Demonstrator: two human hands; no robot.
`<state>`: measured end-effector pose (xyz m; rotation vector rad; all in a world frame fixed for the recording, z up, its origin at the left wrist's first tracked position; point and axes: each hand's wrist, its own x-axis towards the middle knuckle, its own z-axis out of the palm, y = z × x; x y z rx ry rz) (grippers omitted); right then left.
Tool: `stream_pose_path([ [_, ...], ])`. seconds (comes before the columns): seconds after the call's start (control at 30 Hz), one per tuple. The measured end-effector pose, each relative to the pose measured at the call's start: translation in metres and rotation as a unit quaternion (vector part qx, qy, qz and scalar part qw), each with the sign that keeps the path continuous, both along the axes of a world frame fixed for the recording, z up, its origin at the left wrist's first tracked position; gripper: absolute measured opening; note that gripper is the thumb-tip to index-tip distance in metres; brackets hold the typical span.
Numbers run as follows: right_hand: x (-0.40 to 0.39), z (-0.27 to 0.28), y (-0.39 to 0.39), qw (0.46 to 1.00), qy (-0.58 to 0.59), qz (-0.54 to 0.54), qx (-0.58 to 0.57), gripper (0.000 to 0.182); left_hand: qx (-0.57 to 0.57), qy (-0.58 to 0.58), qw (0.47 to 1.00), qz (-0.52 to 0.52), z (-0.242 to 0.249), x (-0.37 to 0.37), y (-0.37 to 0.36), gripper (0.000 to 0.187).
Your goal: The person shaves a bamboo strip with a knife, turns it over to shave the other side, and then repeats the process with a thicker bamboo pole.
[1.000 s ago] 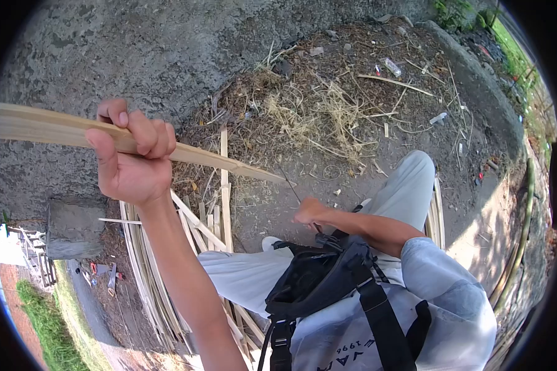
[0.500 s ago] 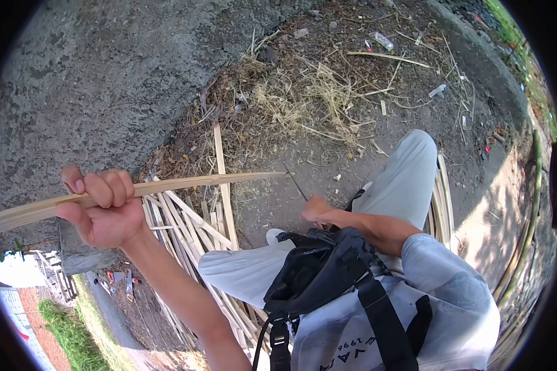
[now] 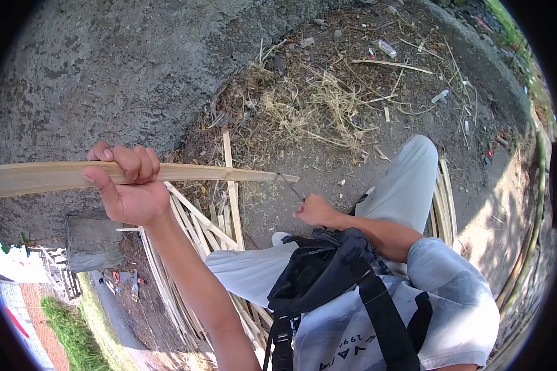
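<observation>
Pale strip [image 3: 247, 175], end cut off, gripped in left hand [image 3: 135, 188], fingers curled; right hand [image 3: 315, 211] holding dark tool [image 3: 292, 188], fingers unclear.

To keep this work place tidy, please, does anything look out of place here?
Yes: a clear plastic piece lies on the grey-brown dirt beyond the tangled straw-coloured shavings; it looks like litter among plant scraps.

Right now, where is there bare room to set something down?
The widest free patch is the rough grey surface beyond the long pale wooden strip and left of the straw-coloured shavings; its slope is unclear. A smaller patch of chip-specked ground lies between the shavings and right hand. It is crowded beside the left forearm, where pale strips pile up.
</observation>
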<state>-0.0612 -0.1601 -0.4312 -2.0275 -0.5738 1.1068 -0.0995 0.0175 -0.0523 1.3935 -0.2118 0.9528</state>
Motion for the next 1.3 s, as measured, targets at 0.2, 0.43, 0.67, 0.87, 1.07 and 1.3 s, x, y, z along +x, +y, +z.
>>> stream_pose_path([
  [0.2,-0.007,0.124,0.007,0.959,-0.077,-0.068,0.263,0.042,0.013,0.008,1.0,-0.026,0.001,0.013,-0.009,0.039],
  [0.43,-0.012,0.061,0.009,0.991,-0.002,-0.056,0.122,0.048,0.015,-0.007,1.0,0.013,0.0,0.021,-0.012,0.038],
  [0.67,-0.011,0.132,0.006,0.963,-0.031,-0.106,0.246,0.059,0.001,-0.002,0.999,0.035,0.002,0.03,0.0,0.038],
  [0.87,-0.013,0.064,0.022,0.957,-0.076,-0.104,0.261,0.057,0.0,-0.007,0.998,0.063,0.005,0.042,-0.001,0.037],
  [1.07,0.005,0.067,0.007,0.99,0.099,-0.079,0.054,0.064,-0.01,-0.009,0.995,0.095,0.007,0.05,0.004,0.038],
  [1.3,-0.011,0.073,0.002,0.963,0.035,-0.063,0.259,0.063,-0.02,-0.012,0.995,0.095,0.008,0.055,0.002,0.039],
])
